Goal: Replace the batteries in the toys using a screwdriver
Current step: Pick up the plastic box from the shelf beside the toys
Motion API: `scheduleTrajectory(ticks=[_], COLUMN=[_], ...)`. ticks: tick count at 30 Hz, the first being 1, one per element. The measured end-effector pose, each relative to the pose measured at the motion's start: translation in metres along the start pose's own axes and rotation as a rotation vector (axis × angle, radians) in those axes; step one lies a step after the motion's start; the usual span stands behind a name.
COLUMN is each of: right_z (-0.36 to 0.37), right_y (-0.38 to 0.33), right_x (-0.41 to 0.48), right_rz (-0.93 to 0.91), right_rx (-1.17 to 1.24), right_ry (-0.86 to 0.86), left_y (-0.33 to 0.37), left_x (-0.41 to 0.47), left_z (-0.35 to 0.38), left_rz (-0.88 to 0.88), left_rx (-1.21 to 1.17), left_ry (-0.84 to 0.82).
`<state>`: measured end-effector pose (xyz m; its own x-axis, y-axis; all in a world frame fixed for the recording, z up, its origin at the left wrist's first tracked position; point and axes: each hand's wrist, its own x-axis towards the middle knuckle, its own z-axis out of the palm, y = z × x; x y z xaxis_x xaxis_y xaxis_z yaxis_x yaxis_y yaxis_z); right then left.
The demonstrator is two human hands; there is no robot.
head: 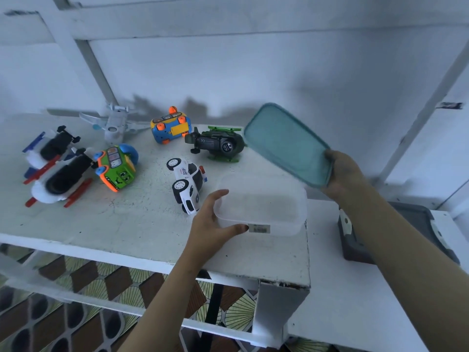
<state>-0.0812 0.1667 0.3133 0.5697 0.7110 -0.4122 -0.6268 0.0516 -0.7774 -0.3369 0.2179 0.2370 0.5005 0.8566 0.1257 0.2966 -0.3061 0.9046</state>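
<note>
- Toys (189, 185) of coloured plastic lie scattered on a white painted table top (101, 224), across the left and middle of the frame.
- The left hand (213, 224), low centre, grips the near left corner of a clear rectangular plastic container (264, 207). The thumb presses along the near wall and the fingers curl round the left wall.
- The container stands on the table's near right corner and looks empty.
- A small white sticker (258, 228) on the container's near wall, just beside the thumb tip, bears a barcode. Its print is too small to read.
- A grey plastic box with white latches (396, 237), lower right, sits lid on upon a lower white surface. Its contents are hidden.
- A white and black toy police car (187, 189) lies on its side just left of the container, with "POLICE" on its body.
- The right hand (342, 174), right of centre, holds a teal translucent rectangular lid (286, 143) by its corner, fingers wrapped round the rim. The lid is tilted in the air, apart from the container.
- A green toy bus with orange trim (116, 168) shows a cartoon face.
- Two white toy aircraft with red skids (53, 174) lie overturned at far left.
- A dark green toy helicopter (218, 144) lies on its side; its moulded marks are unreadable.
- A blue and yellow toy car with orange wheels (170, 128) lies upside down.
- A white toy aeroplane (114, 123) is farthest, by the wall.
</note>
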Motion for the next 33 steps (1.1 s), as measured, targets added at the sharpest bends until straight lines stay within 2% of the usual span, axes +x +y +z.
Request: scheduleTrajectory(ticks=[3, 7, 17, 25, 27, 30, 32, 33], right_z=[-0.017, -0.028, -0.017, -0.009, -0.01, -0.014, -0.016, -0.016], right_y=[0.013, 0.03, 0.02, 0.017, 0.016, 0.017, 0.018, 0.02], right_x=[-0.015, -0.026, -0.007, -0.003, -0.009, -0.022, -0.03, -0.034], right_rz=[0.12, 0.191, 0.122, 0.03, -0.038, -0.118, -0.139, -0.14], right_rx=[-0.071, -0.039, 0.027, 0.002, -0.008, -0.089, -0.156, -0.185], right_ry=[-0.025, -0.052, -0.052, 0.036, 0.058, 0.101, 0.101, 0.094], left_y=[0.0, -0.001, 0.013, 0.018, 0.02, 0.023, 0.028, 0.032], left_x=[-0.001, 0.001, 0.026, 0.032, 0.025, 0.008, 0.001, -0.001], left_z=[0.001, 0.001, 0.007, 0.014, 0.015, 0.014, 0.008, 0.004], left_rz=[-0.015, -0.063, -0.098, -0.182, -0.114, 0.14, 0.218, 0.192], left_rx=[-0.017, -0.047, -0.128, -0.013, 0.082, 0.181, 0.067, -0.051], left_ry=[0.01, 0.011, 0.008, 0.026, 0.075, 0.284, 0.371, 0.363])
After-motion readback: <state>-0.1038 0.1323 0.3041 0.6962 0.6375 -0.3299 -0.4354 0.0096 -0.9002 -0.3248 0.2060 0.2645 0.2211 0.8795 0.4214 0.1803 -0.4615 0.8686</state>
